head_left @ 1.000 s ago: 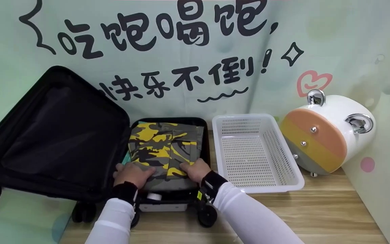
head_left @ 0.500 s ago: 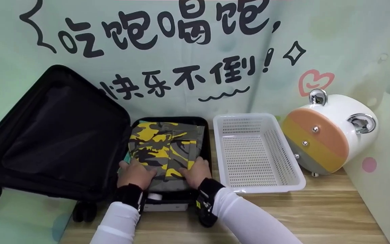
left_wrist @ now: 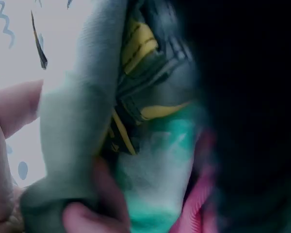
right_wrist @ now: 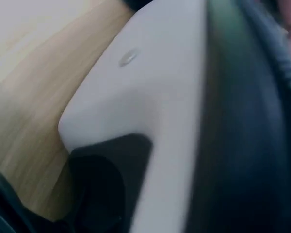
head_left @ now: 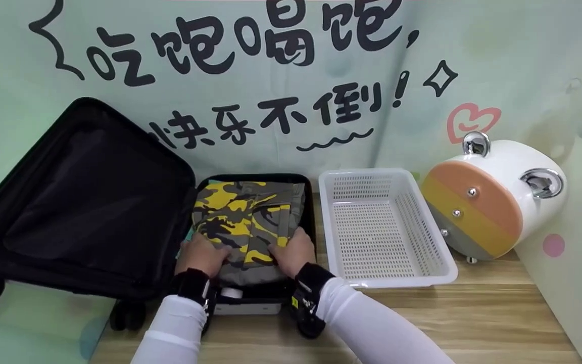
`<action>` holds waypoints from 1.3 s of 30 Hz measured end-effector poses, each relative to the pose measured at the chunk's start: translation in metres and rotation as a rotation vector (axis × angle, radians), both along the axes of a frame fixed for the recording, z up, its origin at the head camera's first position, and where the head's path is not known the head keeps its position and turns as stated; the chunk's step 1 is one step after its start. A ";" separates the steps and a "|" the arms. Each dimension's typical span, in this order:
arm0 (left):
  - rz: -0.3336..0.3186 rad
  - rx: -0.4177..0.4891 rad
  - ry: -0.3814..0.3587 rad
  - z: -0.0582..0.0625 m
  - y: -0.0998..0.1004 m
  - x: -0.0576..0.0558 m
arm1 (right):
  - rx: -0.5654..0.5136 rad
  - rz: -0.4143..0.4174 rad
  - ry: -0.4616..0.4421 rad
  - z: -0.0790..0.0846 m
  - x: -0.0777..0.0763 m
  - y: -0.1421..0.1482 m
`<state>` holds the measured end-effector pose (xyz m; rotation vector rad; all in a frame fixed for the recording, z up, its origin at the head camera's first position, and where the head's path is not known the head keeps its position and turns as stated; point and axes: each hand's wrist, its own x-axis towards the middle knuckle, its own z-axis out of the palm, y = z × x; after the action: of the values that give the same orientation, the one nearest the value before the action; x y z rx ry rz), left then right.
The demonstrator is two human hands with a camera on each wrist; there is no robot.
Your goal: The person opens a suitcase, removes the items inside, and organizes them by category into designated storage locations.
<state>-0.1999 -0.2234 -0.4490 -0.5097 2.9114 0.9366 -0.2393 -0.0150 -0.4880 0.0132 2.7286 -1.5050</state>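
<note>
A folded yellow, grey and black camouflage garment (head_left: 225,215) lies in the right half of an open black suitcase (head_left: 276,178). My left hand (head_left: 204,255) grips its near left corner, thumb on top. At the near right corner, my right hand (head_left: 295,253) holds it the same way. In the left wrist view, a grey-green fold of cloth (left_wrist: 80,102) sits between thumb and fingers (left_wrist: 111,199). Under the garment show a green-and-white item (left_wrist: 155,179) and some pink cloth (left_wrist: 199,204). The right wrist view mostly has the suitcase's pale outer shell (right_wrist: 131,102); that hand is barely visible there.
The suitcase lid (head_left: 99,197) stands open at the left. Right of the suitcase is a white plastic basket (head_left: 442,273), with a white drum-like object (head_left: 528,162) with a striped face beyond it. A small white item (head_left: 231,293) sits at the suitcase's near edge. A printed backdrop rises behind.
Both hands have shifted slightly in the head view while keeping the garment's near corners. Its near part is now more wrinkled and bunched. The suitcase and basket stay in place.
</note>
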 end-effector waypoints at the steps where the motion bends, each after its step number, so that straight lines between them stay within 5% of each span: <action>1: -0.009 0.007 -0.002 -0.001 -0.001 -0.001 | 0.004 -0.004 0.010 -0.001 0.000 -0.001; 13: -0.064 0.075 -0.014 -0.002 -0.007 -0.007 | 0.092 0.088 0.021 0.016 -0.004 0.007; 21: -0.109 0.145 -0.001 -0.007 -0.010 -0.010 | -0.369 0.195 -0.259 0.014 -0.014 0.014; 25: -0.089 0.179 0.040 -0.005 -0.013 -0.010 | -0.481 0.182 -0.341 0.012 -0.018 0.017; 32: -0.086 0.256 0.034 0.005 -0.016 -0.014 | -0.259 0.224 -0.239 0.011 -0.017 0.018; 39: -0.134 0.251 -0.099 0.007 -0.011 -0.024 | -0.090 0.194 -0.126 0.012 -0.017 0.017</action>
<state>-0.2237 -0.2347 -0.4423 -0.3297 2.6507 1.1964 -0.2564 0.0019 -0.4764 -0.1486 2.4822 -1.5163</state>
